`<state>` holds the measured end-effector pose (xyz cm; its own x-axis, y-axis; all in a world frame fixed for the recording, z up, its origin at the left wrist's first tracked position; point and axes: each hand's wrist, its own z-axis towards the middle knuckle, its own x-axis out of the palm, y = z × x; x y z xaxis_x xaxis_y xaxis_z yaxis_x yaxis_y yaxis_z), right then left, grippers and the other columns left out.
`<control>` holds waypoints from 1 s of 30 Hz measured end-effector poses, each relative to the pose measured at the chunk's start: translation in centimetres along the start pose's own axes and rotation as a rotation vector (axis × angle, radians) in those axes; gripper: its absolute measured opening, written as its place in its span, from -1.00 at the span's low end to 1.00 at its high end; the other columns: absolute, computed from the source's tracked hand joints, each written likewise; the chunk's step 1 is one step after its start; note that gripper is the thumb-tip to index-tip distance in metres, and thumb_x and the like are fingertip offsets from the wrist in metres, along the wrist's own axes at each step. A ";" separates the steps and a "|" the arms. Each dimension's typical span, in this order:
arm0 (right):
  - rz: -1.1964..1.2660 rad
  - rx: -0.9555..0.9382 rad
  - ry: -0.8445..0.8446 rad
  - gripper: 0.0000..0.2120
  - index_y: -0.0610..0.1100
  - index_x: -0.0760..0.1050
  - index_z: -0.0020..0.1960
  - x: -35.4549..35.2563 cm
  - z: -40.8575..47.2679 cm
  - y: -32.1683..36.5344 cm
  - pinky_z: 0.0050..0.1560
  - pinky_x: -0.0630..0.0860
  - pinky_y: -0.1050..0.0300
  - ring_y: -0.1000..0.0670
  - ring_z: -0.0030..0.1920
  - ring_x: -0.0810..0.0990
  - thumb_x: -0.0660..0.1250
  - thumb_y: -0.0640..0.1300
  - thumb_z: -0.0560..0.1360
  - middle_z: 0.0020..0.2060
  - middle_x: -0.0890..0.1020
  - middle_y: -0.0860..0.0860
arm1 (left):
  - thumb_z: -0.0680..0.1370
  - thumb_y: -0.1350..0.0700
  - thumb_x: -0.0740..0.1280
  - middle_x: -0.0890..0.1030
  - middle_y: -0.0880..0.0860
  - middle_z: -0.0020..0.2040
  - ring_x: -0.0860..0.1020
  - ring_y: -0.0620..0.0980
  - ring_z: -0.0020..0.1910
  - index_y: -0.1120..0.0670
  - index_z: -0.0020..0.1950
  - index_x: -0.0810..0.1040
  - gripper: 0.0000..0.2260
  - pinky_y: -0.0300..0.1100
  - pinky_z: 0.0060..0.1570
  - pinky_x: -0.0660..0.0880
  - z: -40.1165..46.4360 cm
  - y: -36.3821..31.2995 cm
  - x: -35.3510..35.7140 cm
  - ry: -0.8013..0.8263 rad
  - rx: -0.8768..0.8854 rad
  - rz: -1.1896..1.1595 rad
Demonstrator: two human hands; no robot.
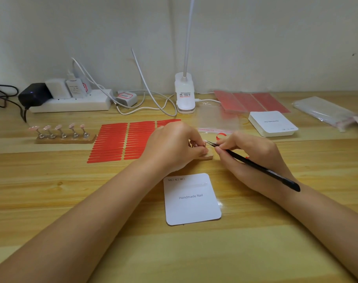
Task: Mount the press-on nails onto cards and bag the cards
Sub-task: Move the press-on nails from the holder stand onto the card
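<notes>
Left hand [174, 146] curled over a small wooden block [207, 156] on the table [51, 190], fingertips pinching something at its top; mostly hidden, possibly a nail stand. Right hand [253, 154] grips black tweezers [253, 165], tips meeting a tiny pale nail [205, 142] between the two hands, detail too small to read. White card [191, 199] marked "Handmade Nail" lies flat just nearer the camera. Red adhesive strips [121, 141] partly covered by left hand. Five pink nails on a stand [63, 133] far left. Clear bag [216, 119] behind the hands, edges faint. Card stack [273, 123] right.
</notes>
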<state>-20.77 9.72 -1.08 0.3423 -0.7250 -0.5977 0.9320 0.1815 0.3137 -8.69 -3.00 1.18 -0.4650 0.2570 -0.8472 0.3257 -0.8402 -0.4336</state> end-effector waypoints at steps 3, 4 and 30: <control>0.102 0.069 -0.033 -0.95 -0.28 0.53 -0.22 0.3 -0.3 0.3 -0.09 0.56 0.30 0.05 -0.14 0.63 0.39 -0.31 0.40 -0.26 0.65 -0.06 | 0.42 -0.04 0.43 0.47 -0.17 -0.31 0.53 -0.08 -0.11 -0.03 -0.13 0.67 -0.88 -0.21 -0.22 0.31 0.0 0.0 -0.1 -0.003 -0.007 0.003; 0.135 0.115 -0.031 -0.94 -0.27 0.53 -0.22 0.3 -0.3 0.4 -0.10 0.55 0.33 0.05 -0.13 0.63 0.39 -0.31 0.41 -0.26 0.64 -0.05 | 0.42 -0.04 0.43 0.47 -0.17 -0.32 0.53 -0.08 -0.10 -0.03 -0.13 0.67 -0.88 -0.21 -0.22 0.32 0.0 0.0 -0.1 -0.005 -0.007 0.003; 0.296 0.431 -0.091 -0.81 -0.10 0.44 -0.26 -0.7 0.1 1.3 -0.24 0.46 0.45 0.23 -0.26 0.63 0.38 -0.29 0.45 -0.25 0.64 0.09 | 0.49 -0.06 0.31 0.54 -0.01 0.07 0.48 -0.03 0.09 0.06 0.15 0.54 -0.69 -0.05 0.02 0.37 -4.1 0.2 -3.6 -0.122 0.285 0.131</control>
<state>-19.86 10.44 -0.21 0.5540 -0.7421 -0.3774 0.6572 0.1117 0.7454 -3.62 -2.15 2.85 -0.5349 0.0935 -0.8397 0.1540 -0.9664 -0.2057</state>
